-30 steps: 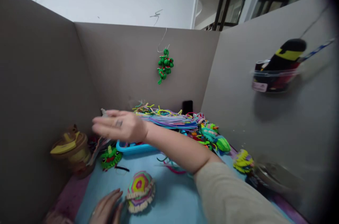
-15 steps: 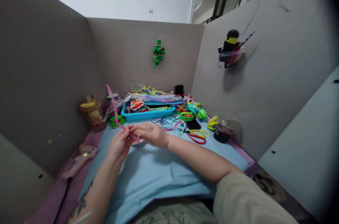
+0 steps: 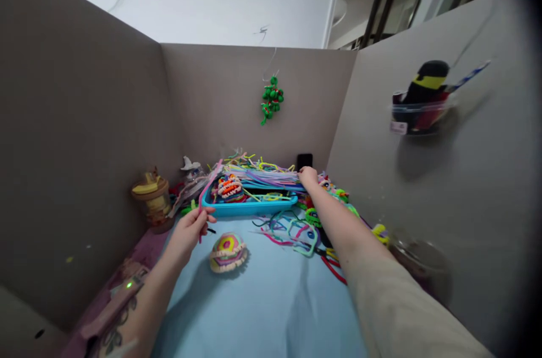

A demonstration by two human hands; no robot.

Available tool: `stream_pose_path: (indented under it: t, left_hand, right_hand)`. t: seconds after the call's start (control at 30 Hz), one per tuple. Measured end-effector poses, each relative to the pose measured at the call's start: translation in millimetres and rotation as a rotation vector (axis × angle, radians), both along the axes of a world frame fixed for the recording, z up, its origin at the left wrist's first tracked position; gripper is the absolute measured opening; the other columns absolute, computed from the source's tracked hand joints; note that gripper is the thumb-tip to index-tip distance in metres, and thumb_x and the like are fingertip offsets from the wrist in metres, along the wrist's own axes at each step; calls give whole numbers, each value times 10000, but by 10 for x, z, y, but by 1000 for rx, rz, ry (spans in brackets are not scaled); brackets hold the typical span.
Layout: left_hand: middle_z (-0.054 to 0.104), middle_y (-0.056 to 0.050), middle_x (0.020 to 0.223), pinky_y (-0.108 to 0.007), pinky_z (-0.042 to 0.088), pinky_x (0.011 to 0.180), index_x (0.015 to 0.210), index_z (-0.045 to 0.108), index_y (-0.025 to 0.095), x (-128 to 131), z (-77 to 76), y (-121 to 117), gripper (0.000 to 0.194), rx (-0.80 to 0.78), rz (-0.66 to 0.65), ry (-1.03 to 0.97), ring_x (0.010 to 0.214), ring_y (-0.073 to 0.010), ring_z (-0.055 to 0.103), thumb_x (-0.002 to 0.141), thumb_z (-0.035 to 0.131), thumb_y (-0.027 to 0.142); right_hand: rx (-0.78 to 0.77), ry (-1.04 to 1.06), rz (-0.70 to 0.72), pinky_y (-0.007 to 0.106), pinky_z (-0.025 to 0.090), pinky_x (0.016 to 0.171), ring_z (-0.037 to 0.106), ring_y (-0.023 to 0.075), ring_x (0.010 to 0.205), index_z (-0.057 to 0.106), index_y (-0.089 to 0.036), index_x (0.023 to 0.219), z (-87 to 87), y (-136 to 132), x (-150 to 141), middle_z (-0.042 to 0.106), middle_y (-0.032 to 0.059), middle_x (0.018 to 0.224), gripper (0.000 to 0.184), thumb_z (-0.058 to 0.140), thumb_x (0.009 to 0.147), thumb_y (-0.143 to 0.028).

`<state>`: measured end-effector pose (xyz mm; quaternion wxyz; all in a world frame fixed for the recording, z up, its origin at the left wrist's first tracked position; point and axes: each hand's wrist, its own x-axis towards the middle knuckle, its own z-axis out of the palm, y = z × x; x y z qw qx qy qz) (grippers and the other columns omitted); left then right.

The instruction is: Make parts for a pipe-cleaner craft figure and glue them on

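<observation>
Pink pipe cleaner (image 3: 204, 191) upright and slightly bent, in left hand (image 3: 195, 225), front left of blue tray (image 3: 249, 210). Left hand pinched on it, thumb against fingers, other fingers loosely spread. Right hand (image 3: 307, 175) at right end of pipe cleaner pile (image 3: 271, 177), fingers drawn together; can't tell if it has hold of a strand. Pile is mostly lilac and blue, yellow ends behind. Orange-and-white fuzzy piece (image 3: 231, 186) in tray, left side. Multicolored fuzzy dome (image 3: 227, 253), cream ruffled edge, on blue-covered surface (image 3: 262, 307), in front of tray. Loose strands (image 3: 292, 229) right of it, near red-and-yellow-handled scissors (image 3: 333, 269), partly behind right forearm. Brown cup (image 3: 153, 200) far left. Green bunch (image 3: 272, 99) hangs on back panel.
</observation>
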<state>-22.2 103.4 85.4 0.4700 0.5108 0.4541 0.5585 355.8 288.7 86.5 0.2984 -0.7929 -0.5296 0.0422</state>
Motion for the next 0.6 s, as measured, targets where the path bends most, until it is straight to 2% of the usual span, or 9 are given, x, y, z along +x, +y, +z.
stream_pose_path:
  t: [0.1,0.17,0.23,0.3,0.37,0.5,0.6]
  left_hand:
    - [624,-27,678,-188,317,431,923,649,122,-16,126,282,364,106,18,182,464,-80,414,725,613,426]
    - [639,-43,698,-203,355,491,889,664,134,-5,157,462,307,167,10,424,516,-109,468,765,564,396]
    - [661,-65,738,-240,414,606,868,672,159,13,123,612,257,226,-13,724,643,-167,552,788,532,360]
    - [681,-90,906,-300,439,765,936,664,184,21,32,716,246,281,-61,1000,841,-225,594,790,518,319]
    - [648,-118,1067,-359,422,878,1037,637,177,4,-91,777,306,367,-77,1160,997,-261,568,794,499,304]
    - [641,-130,1056,-396,441,888,1063,623,150,-93,-314,815,362,469,0,1175,1005,-268,569,839,432,360]
    - [651,-119,1032,-388,459,866,1025,634,160,-160,-373,797,354,510,30,1127,984,-258,582,846,430,387]
  right_hand:
    - [-75,14,-29,327,439,849,599,262,1030,696,-122,999,-47,111,79,657,207,1036,254,573,777,-141]
    - [-119,27,-40,343,440,847,598,274,1032,697,-100,984,-73,157,132,650,231,1040,244,592,771,-156]
    - [-151,44,-50,343,441,847,599,278,1030,698,-79,964,-91,193,174,646,246,1037,240,619,757,-173]
    - [-161,65,-62,331,445,842,604,276,1020,698,-68,948,-92,221,212,651,244,1023,247,646,740,-191]
    - [-148,93,-72,307,452,824,615,266,993,701,-68,926,-72,241,260,666,226,986,250,666,724,-213]
    - [-78,170,-68,255,471,710,650,231,832,706,-74,829,20,252,401,693,161,803,209,669,715,-245]
    - [-3,249,-25,231,454,572,624,178,610,695,-81,771,106,234,502,655,92,613,199,615,754,-263]
